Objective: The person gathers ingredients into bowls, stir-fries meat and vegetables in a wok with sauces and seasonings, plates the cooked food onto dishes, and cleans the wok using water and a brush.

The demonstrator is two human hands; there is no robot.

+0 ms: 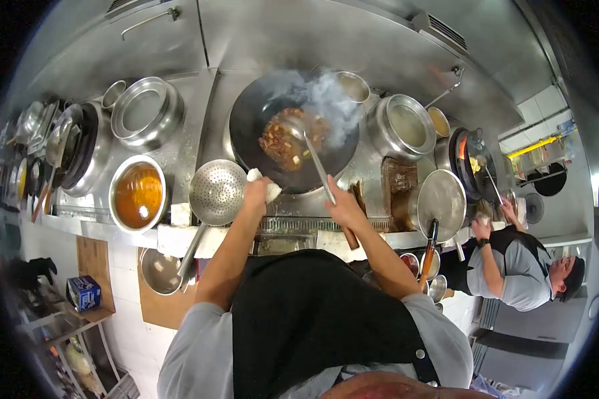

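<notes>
A large dark wok [249, 123] sits on the stove in front of me, with browned chopped food [278, 141] in it and smoke rising from its right side. My left hand [257, 193] is closed around a folded white cloth [272, 192] at the wok's near rim. In my right hand [343, 203] is a long metal ladle [318, 163] with a wooden handle end. Its head reaches into the food, partly blurred by smoke. Just left of my left hand lies a perforated strainer [218, 191], its handle pointing toward me.
A bowl of orange oil [140, 196] stands at the left, below a steel pot [144, 112]. On the right are another pot [408, 125] and a fine mesh strainer [442, 203]. Further right, a co-worker [512, 263] works at another wok [466, 163]. A pan [160, 271] hangs below the counter.
</notes>
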